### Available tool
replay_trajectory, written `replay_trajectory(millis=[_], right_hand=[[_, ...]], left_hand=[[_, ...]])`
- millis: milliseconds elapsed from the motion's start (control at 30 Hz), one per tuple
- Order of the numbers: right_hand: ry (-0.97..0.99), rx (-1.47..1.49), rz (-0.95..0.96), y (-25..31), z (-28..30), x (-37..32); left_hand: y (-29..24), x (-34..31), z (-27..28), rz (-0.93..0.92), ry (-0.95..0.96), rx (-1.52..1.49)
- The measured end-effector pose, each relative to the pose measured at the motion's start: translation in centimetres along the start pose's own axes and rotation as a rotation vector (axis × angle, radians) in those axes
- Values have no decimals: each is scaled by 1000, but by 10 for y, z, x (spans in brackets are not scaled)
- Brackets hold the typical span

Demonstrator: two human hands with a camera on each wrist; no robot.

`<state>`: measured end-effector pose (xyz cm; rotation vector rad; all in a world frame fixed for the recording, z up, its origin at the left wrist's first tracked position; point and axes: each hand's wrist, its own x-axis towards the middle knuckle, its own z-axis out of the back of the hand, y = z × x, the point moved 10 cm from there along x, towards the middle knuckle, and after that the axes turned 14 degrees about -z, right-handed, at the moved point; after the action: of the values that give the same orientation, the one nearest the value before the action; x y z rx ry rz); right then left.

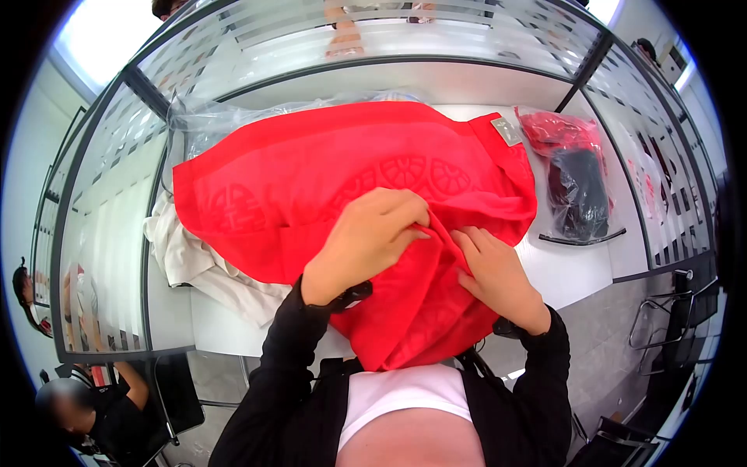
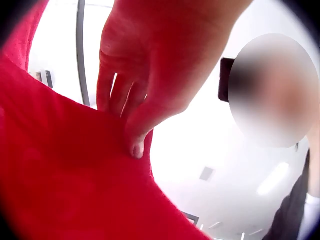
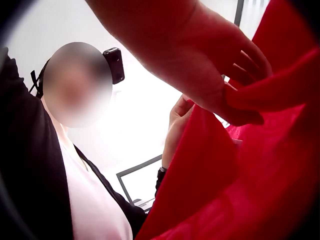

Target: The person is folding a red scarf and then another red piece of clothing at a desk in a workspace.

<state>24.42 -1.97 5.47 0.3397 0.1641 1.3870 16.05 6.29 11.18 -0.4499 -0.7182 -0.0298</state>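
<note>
A large red cloth with round tone-on-tone patterns lies spread over the white table, its near part gathered and hanging past the front edge. The left hand pinches a raised fold near the middle; in the left wrist view that hand has its thumb on one side of the cloth and fingers on the other. Just right of it, the right hand grips another part of the fold. In the right wrist view the right hand holds cloth between thumb and fingers. A pale tag sits at the cloth's upper right corner.
Cream fabric lies under the cloth's left side. Clear plastic is behind it. A plastic bag with red and black items rests at the right of the table. Glazed partitions surround the table; a seated person is at lower left.
</note>
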Motion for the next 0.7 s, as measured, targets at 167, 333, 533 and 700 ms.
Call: replay_trajectory(millis=[167,333,533,700], right_hand=[[-63,-14,-178,-46,0,-13],[-84,15,-420,-100,6,-39],[44,14,-646,-121,-21,-66],[122,5,-615,-94,-69,-80]], left_hand=[[5,-2,45,36,-190,102],[8,-12,72,63,-295,112],[-2,-21,94,47,-432,205],[-12,-32,113,15,-548,270]])
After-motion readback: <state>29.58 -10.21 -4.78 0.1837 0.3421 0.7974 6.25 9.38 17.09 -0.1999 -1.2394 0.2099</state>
